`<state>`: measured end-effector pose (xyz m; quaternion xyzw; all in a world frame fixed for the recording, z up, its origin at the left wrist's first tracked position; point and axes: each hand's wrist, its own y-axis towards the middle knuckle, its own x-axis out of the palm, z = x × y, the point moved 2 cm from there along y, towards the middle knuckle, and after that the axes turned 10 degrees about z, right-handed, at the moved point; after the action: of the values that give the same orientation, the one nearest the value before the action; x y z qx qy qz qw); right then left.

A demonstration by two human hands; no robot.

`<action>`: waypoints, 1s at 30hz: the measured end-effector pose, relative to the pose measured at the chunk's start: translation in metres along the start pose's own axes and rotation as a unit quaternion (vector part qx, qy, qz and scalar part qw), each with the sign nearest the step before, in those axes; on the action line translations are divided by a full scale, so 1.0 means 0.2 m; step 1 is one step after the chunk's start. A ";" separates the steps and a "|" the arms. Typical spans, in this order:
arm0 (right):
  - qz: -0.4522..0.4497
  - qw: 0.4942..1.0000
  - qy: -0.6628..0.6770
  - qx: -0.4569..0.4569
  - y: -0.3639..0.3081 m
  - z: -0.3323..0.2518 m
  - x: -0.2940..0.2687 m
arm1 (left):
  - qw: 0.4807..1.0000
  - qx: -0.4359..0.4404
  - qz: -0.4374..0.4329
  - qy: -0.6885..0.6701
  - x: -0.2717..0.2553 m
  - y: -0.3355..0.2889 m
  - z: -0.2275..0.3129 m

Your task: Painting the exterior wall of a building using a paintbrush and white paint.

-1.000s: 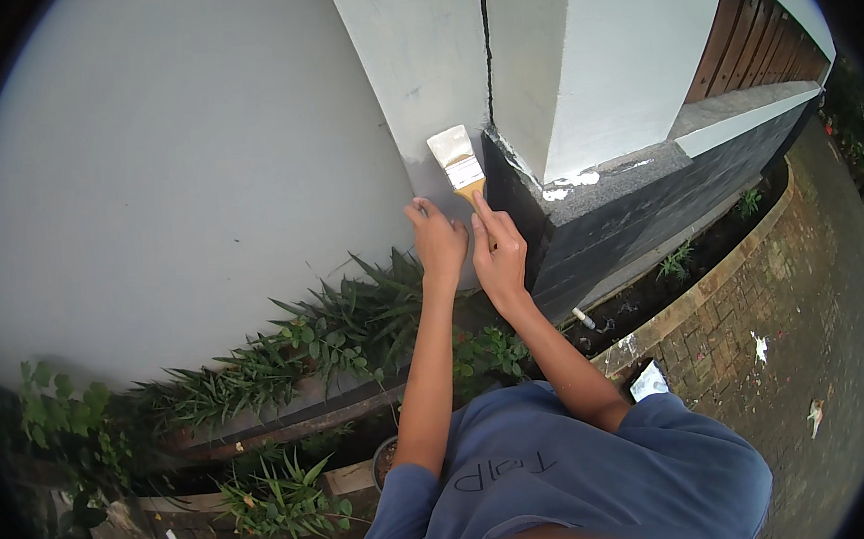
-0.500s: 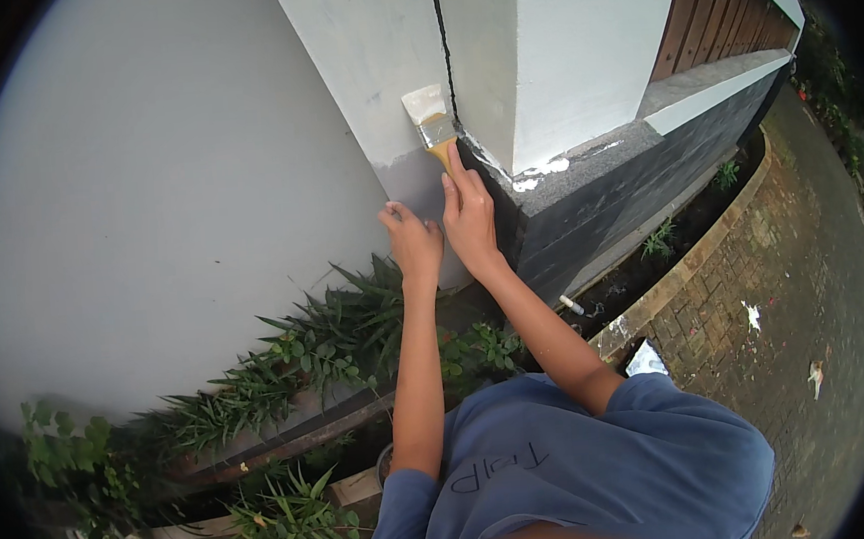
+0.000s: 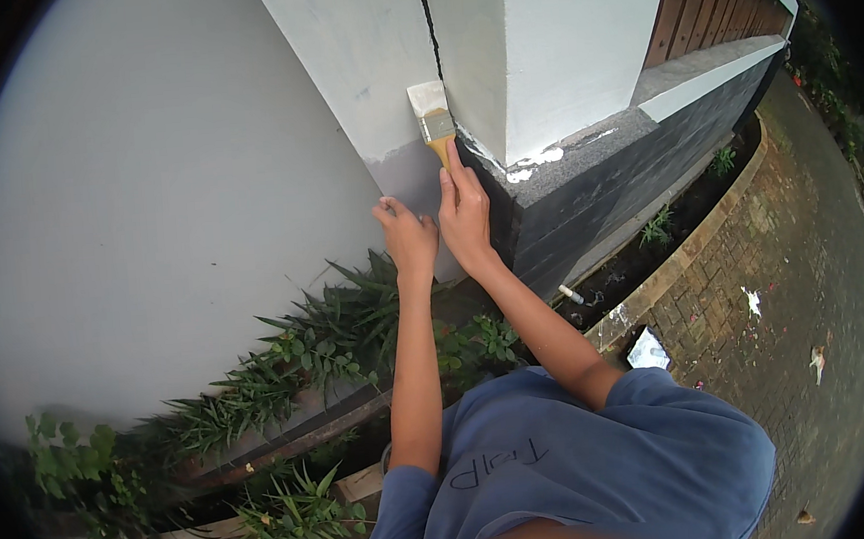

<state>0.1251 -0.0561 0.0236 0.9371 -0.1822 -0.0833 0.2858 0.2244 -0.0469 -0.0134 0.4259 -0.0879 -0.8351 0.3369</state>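
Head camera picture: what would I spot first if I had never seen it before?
Probably the paintbrush, its white bristles pressed against the pillar near the top middle, with the right hand gripping its yellow handle. The left hand rests flat on the grey lower part of the pillar just beside it. Below them, spiky green plants line the foot of the big pale wall.

Both forearms run up from the lower middle of the frame toward centre, bare below short blue sleeves. Left arm nearly vertical, elbow low, wrist straight; left hand (image 3: 408, 239) sits just left of centre, fingers curled, knuckles up, nothing visibly gripped. Right arm comes in diagonally from lower right, elbow bent; right hand (image 3: 464, 210) is slightly higher, just beside the left one, closed around a handle with index finger stretched straight up along it.
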 end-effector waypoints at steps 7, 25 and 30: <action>-0.040 0.998 -0.003 0.055 -0.10 0.09 -0.02 | 1.000 0.013 -0.001 0.005 0.00 0.00 0.00; -0.014 0.997 0.041 0.059 -0.05 0.02 0.00 | 1.000 0.004 -0.005 0.000 0.00 0.00 0.00; -0.062 0.977 0.079 0.186 -0.13 -0.02 -0.05 | 1.000 0.010 0.003 0.003 0.00 0.00 -0.01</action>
<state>0.1244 -0.0290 0.0127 0.9869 -0.1133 0.0088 0.1142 0.2258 -0.0472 -0.0152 0.4316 -0.0968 -0.8317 0.3357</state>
